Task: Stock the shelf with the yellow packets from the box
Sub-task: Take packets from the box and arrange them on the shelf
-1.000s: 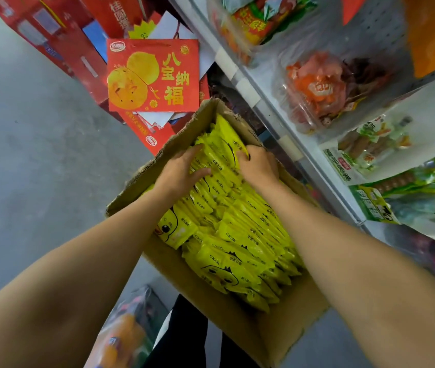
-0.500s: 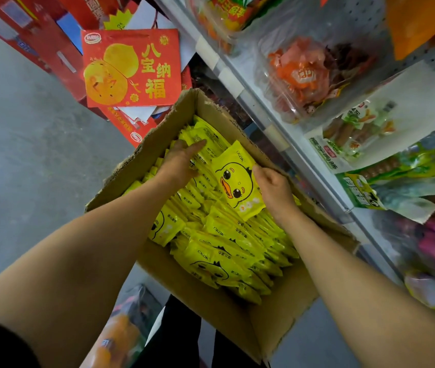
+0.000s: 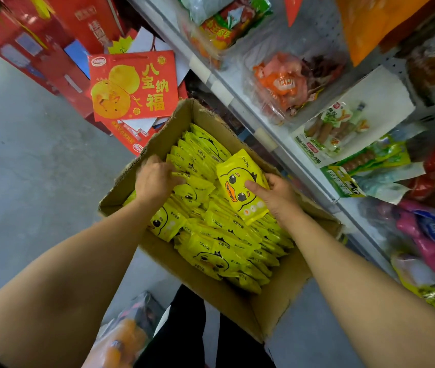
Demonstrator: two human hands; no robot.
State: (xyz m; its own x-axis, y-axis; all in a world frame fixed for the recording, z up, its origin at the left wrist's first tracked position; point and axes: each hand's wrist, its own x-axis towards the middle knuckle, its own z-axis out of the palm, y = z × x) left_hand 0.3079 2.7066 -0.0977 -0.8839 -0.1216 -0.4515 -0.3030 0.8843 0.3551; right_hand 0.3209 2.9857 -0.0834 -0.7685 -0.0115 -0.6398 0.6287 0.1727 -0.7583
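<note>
At the bottom edge, dark trouser legs [image 3: 197, 328] and a blurred orange package [image 3: 120, 338] are cut off by the frame. Two bare forearms are seen reaching into one open brown cardboard box [image 3: 264, 309], which is packed with flat yellow plastic packets printed with a duck face [image 3: 211, 235]; they overlap so closely that no count can be made. One raised yellow duck-face packet [image 3: 240, 187] is held tilted above the rest by the right hand [image 3: 277, 195], the thumb laid across its front and the fingers curled behind it. The left hand [image 3: 155, 181] is pressed among the packets at the box's left side, its fingertips buried, so its grip cannot be told. Beyond the box, a red gift bag with yellow characters [image 3: 134, 86] is seen leaning against red cartons. On the right, the white metal shelf [image 3: 237, 102] is hung with bagged snacks, possibly sausages, blurred toward the frame's edge.
</note>
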